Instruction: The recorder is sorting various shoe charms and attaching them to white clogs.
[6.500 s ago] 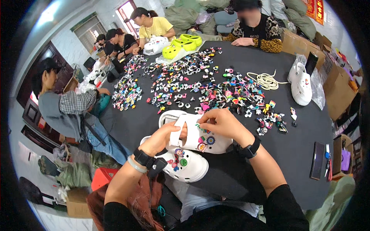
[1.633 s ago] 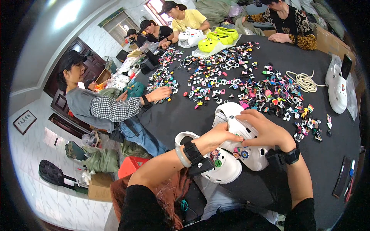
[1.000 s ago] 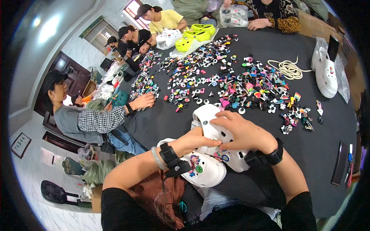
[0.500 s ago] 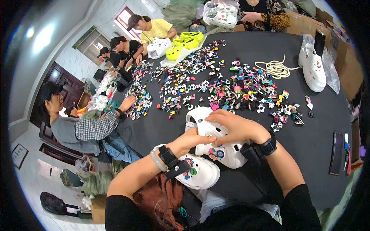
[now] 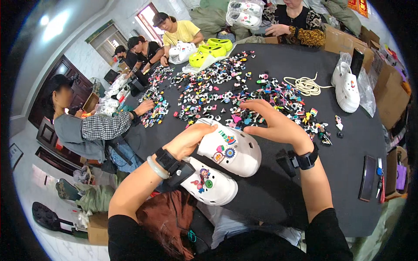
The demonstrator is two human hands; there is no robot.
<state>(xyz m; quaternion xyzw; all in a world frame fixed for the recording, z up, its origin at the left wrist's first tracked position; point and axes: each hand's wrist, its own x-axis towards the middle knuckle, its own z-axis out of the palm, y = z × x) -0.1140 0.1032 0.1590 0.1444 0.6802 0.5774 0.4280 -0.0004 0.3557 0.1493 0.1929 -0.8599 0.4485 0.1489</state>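
Note:
My left hand (image 5: 188,138) grips a white clog (image 5: 248,162) by its heel side, thumb over the upper. Colourful shoe charms (image 5: 230,153) sit in the holes of its toe. Just nearer to me lies a second white clog (image 5: 224,189), with a few charms of its own, partly behind my left wrist. Off the far right side of the held clog, my right hand (image 5: 278,125) is open, its fingers apart and nothing visible in them. Its fingertips hover at the near edge of a large heap of loose shoe charms (image 5: 278,93).
On the dark table (image 5: 344,174) lie a coiled cream cord (image 5: 307,85), a standing white clog (image 5: 347,89), a phone-like dark slab (image 5: 368,178) and scissors (image 5: 382,185). Lime-green clogs (image 5: 204,55) stand at the far side. Co-workers sit along the left and far edges; one reaches into the charms.
My right hand has come off the clog and opened toward the charm heap. The held clog has turned, so its charms now show, and my left hand has shifted left along it.

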